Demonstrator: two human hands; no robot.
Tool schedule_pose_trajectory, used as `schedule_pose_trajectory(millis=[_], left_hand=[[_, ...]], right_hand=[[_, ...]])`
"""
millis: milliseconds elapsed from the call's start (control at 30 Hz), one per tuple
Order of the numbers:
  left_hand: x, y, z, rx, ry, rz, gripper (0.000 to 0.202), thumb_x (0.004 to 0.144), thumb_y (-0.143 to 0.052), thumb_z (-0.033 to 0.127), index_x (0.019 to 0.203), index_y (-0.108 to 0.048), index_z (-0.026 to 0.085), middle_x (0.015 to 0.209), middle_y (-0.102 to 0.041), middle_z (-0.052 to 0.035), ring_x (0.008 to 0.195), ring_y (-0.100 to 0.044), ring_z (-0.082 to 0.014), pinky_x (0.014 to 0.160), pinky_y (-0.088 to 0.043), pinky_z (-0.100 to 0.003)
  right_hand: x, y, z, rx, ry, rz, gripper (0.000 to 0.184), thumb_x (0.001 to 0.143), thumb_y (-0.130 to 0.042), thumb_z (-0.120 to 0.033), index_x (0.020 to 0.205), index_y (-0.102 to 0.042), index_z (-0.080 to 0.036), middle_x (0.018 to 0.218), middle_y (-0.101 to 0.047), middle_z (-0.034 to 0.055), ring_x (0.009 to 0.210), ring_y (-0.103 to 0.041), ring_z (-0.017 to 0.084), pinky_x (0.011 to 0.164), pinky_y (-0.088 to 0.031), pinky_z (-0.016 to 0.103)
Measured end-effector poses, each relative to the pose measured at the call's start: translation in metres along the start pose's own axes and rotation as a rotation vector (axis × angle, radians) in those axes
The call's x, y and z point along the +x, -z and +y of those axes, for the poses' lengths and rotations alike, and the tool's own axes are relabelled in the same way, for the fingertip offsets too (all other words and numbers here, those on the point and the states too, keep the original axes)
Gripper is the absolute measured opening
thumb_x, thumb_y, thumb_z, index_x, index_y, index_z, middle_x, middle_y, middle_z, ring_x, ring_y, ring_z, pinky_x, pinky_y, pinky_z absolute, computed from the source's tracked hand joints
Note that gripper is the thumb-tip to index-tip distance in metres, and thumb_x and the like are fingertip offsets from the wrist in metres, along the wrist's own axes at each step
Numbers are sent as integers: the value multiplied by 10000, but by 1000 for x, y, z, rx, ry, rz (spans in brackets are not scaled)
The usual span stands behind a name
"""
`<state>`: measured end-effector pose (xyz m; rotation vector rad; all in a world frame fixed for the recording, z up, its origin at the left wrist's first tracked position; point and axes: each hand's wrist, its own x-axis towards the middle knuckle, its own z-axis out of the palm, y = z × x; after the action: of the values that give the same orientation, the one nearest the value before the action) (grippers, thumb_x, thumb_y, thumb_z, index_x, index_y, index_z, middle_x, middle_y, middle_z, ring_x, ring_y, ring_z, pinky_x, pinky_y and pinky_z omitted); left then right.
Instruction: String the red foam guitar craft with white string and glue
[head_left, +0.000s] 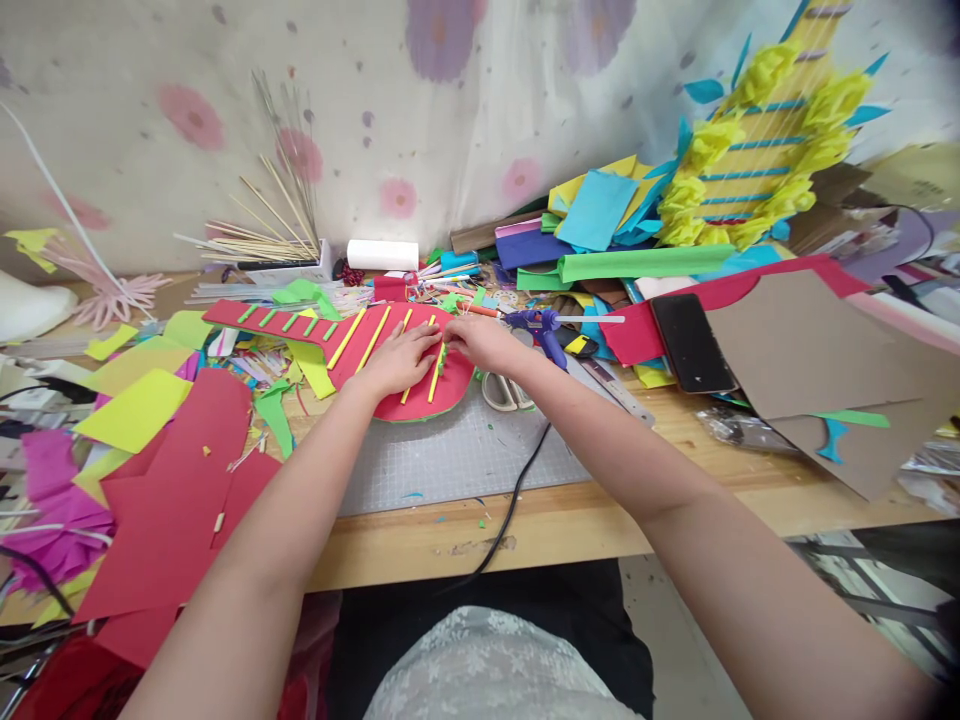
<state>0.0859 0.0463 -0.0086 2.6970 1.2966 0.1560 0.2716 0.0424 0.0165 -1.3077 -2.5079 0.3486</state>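
Note:
A red guitar-shaped cutout (352, 345) with yellow strips across its body and green strips along its neck lies on a grey cutting mat (420, 470). My left hand (401, 358) rests flat on its body, fingers stretched out over the strips. At the body's right end, my right hand (484, 342) has its fingers curled together beside small green bits (442, 360) on the last yellow strip. Whatever those fingertips hold, if anything, is hidden. Just right of that hand lie a blue glue gun (551, 340) and scissors (506, 392), the latter partly covered by my forearm.
A black cable (517, 490) runs over the table's front edge. Red sheets (172, 480) and coloured scraps crowd the left. To the right are a phone (694, 343) and brown cardboard (817, 340). Behind stand wooden sticks (281, 225) and a yellow-flowered guitar model (757, 150).

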Motion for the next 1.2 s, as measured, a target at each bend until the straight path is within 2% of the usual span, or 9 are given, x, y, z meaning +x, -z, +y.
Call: schedule_pose_trajectory(millis=[367, 600, 800, 1000, 1200], left_hand=[[0, 2, 5, 24, -9, -5, 464, 888, -325, 313, 1316, -462, 199, 1445, -405, -60, 1357, -326, -189, 1167, -119, -453], [0, 0, 1, -4, 14, -1, 475, 906, -300, 358, 1334, -444, 211, 1453, -394, -59, 1366, -312, -182, 1166, -123, -445], [-1, 1, 1, -20, 1, 10, 463, 903, -311, 344, 1320, -453, 204, 1441, -410, -61, 1363, -315, -189, 1162, -143, -453], [-1, 1, 3, 2, -9, 17, 444, 893, -334, 321, 1296, -475, 200, 1458, -385, -53, 1365, -311, -189, 1166, -142, -444], [-2, 0, 2, -19, -12, 20, 467, 906, -320, 337, 1331, -438, 184, 1450, -394, -79, 1362, -316, -201, 1158, -142, -466]], right_hand=[[2, -5, 4, -8, 23, 5, 210, 847, -466, -116, 931, -658, -127, 938, -675, 111, 910, -597, 193, 782, -384, 277], [-7, 9, -2, 53, 49, 43, 248, 813, -540, -136, 1049, -616, -148, 987, -646, 77, 936, -568, 182, 780, -376, 262], [-8, 10, -10, -85, 99, -16, 190, 840, -516, -181, 929, -684, -187, 1005, -630, 70, 918, -562, 183, 705, -355, 263], [-6, 5, -12, -108, 118, -16, 239, 842, -496, -168, 970, -697, -188, 998, -651, 73, 896, -575, 186, 690, -352, 270], [-8, 14, -13, -77, 101, -13, 236, 819, -526, -170, 982, -694, -197, 1035, -651, 63, 921, -580, 184, 677, -353, 261]])
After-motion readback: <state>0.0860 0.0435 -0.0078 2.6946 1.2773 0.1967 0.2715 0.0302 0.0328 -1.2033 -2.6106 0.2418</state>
